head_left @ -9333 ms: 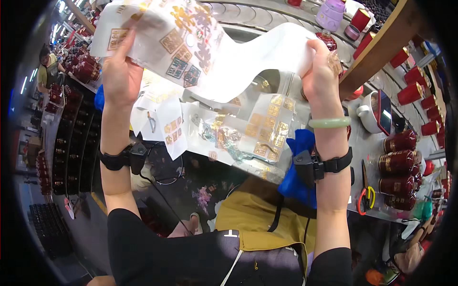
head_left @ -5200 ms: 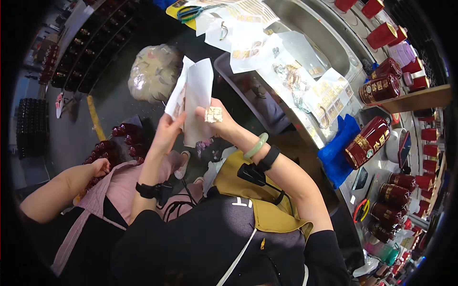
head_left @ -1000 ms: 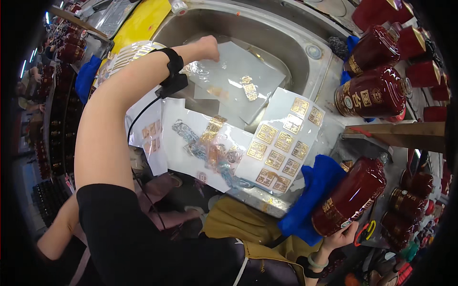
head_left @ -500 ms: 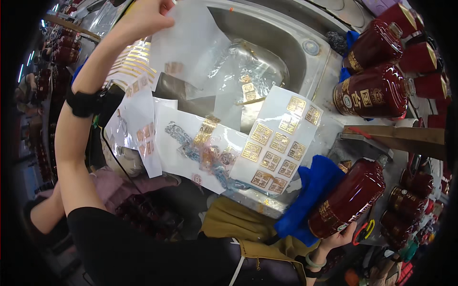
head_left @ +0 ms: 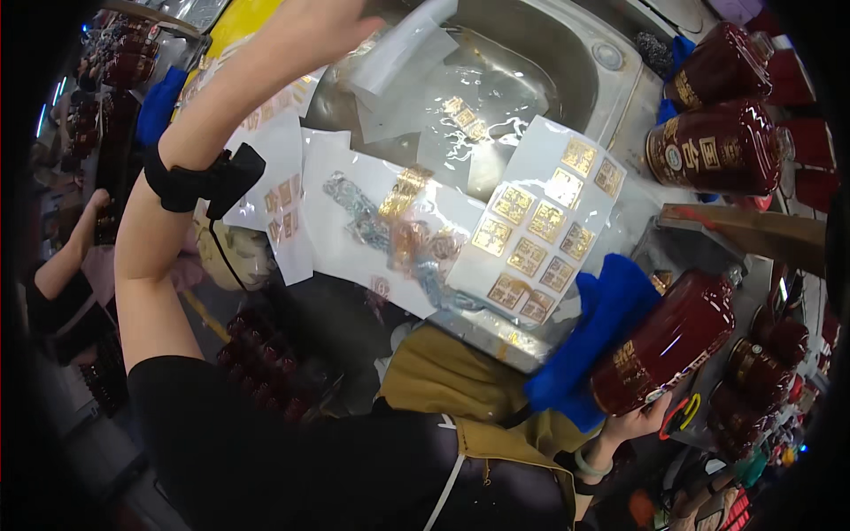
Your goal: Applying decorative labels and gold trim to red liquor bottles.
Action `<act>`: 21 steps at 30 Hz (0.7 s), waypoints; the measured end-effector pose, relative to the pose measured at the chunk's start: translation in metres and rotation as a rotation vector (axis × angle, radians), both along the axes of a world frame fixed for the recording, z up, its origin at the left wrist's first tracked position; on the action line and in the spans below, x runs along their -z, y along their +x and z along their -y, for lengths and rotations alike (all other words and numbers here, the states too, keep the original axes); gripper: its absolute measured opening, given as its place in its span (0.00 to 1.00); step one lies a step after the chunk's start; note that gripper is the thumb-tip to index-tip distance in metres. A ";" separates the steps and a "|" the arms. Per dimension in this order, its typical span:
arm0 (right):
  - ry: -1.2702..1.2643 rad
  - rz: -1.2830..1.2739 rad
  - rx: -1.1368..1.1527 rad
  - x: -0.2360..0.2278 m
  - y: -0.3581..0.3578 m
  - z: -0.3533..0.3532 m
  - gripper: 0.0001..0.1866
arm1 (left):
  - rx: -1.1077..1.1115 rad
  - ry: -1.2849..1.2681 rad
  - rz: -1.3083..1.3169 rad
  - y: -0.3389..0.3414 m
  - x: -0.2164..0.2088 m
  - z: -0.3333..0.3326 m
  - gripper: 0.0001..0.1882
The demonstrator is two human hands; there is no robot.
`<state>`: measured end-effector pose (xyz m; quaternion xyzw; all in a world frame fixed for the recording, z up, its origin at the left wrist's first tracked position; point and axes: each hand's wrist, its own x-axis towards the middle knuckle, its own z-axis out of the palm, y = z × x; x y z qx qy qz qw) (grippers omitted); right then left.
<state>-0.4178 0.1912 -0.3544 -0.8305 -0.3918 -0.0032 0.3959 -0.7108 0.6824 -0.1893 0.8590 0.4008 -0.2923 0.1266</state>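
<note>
My right hand is closed round the lower side of a dark red glass bottle, tilted, with gold print, beside a blue cloth. At the top my left hand reaches over the sink, its fingers smeared by motion and partly cut off by the picture's edge. Right by it is a translucent sheet, curled at its upper part, its lower part over the water. Whether the fingers still touch the sheet cannot be made out. A white sheet with gold square decals lies across the sink's near edge.
The metal sink holds water, with a gold decal strip in it. Used decal film lies crumpled on white paper. More red bottles stand at the right near a wooden board. Another person's arm shows far left.
The translucent sheet has gone from hanging spread out under my left hand to curling over the sink. My left hand has shifted right. My right hand keeps hold of the bottle.
</note>
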 end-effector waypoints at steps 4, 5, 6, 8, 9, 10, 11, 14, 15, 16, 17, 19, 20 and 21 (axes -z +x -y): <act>-0.053 0.059 -0.004 0.008 0.007 0.013 0.09 | 0.212 0.157 0.694 -0.047 0.076 0.022 0.35; -0.069 0.068 0.012 0.006 0.006 0.013 0.10 | 0.165 -0.079 0.574 -0.045 0.071 0.037 0.35; -0.084 0.065 0.027 0.009 0.006 0.013 0.11 | 0.116 -0.313 0.435 -0.041 0.068 0.049 0.36; -0.072 0.083 0.028 0.013 0.006 0.010 0.11 | 0.110 -0.337 0.389 -0.039 0.076 0.067 0.36; -0.058 0.108 0.032 0.012 0.006 0.008 0.11 | 0.107 -0.361 0.350 -0.040 0.080 0.075 0.36; -0.045 0.133 0.036 0.012 0.006 0.010 0.11 | 0.106 -0.359 0.351 -0.040 0.084 0.081 0.36; -0.059 0.166 0.012 0.010 0.007 0.011 0.12 | 0.043 -0.422 0.399 -0.040 0.088 0.082 0.34; 0.003 0.152 0.006 0.005 0.001 0.005 0.14 | -0.114 -0.532 0.709 -0.040 0.093 0.091 0.22; 0.009 0.142 0.006 0.008 0.001 0.004 0.14 | -0.052 -0.412 0.760 -0.042 0.092 0.094 0.20; 0.015 0.133 0.006 0.011 0.001 0.004 0.15 | 0.011 -0.291 0.809 -0.045 0.091 0.098 0.19; -0.004 0.147 -0.007 0.010 0.003 0.006 0.15 | 0.015 -0.291 0.813 -0.046 0.083 0.104 0.19; 0.010 0.183 -0.027 0.010 0.004 0.004 0.15 | -0.208 -0.284 0.846 -0.048 0.059 0.121 0.16; 0.029 0.170 -0.032 0.010 0.004 0.004 0.15 | -0.202 -0.279 0.852 -0.051 0.052 0.125 0.16; 0.030 0.189 -0.045 0.010 0.005 0.005 0.15 | -0.236 -0.273 0.886 -0.056 0.047 0.129 0.15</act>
